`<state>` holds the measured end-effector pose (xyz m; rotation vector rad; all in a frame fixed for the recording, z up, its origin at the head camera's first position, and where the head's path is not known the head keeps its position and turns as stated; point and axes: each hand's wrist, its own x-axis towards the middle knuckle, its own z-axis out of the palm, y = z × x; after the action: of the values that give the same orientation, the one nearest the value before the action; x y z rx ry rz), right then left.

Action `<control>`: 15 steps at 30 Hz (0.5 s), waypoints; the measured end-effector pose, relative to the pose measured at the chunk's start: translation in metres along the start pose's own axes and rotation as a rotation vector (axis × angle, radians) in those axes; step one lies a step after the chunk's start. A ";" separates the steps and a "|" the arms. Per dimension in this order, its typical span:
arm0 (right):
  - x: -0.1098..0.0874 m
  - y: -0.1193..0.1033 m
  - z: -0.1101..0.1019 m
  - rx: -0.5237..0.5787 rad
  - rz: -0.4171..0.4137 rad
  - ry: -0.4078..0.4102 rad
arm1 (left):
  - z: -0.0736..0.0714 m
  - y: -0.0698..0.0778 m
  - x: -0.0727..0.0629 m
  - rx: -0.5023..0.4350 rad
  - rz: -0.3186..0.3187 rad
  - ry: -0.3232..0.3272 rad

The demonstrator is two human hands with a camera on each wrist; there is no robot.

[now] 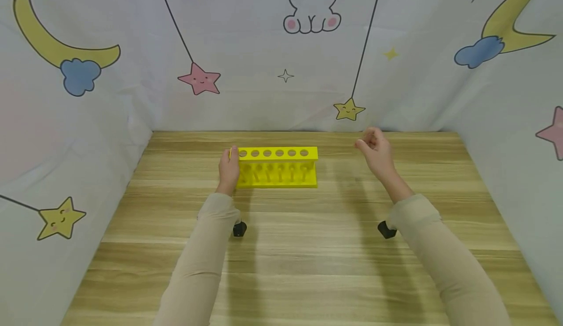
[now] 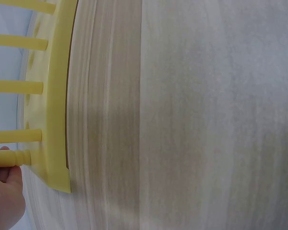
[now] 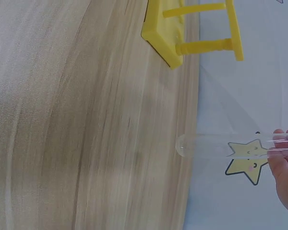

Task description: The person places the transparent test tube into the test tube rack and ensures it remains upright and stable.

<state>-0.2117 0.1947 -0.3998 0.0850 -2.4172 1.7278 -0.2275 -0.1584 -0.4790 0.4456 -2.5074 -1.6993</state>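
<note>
A yellow test tube rack stands upright on the table, with a row of round holes along its top bar and short pegs beneath. My left hand grips the rack's left end; in the left wrist view, fingers curl round its end post. To the right of the rack and above the table, my right hand pinches a clear test tube near its upper end. The tube's rounded bottom points down, apart from the rack. In the head view the tube is too faint to make out.
The wood-grain table runs back to a white curtain printed with stars, moons and a bear, which also hangs along both sides. Small black wrist devices show beneath both sleeves.
</note>
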 end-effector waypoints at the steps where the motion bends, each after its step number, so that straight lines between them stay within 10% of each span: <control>1: -0.001 -0.004 0.000 0.002 0.000 -0.002 | 0.000 0.000 0.000 0.002 -0.002 0.001; 15: -0.002 -0.021 0.004 -0.003 -0.040 -0.015 | 0.000 -0.002 0.003 -0.016 -0.002 0.019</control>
<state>-0.2074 0.1843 -0.3819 0.1458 -2.4118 1.7122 -0.2297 -0.1592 -0.4810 0.4611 -2.4797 -1.7067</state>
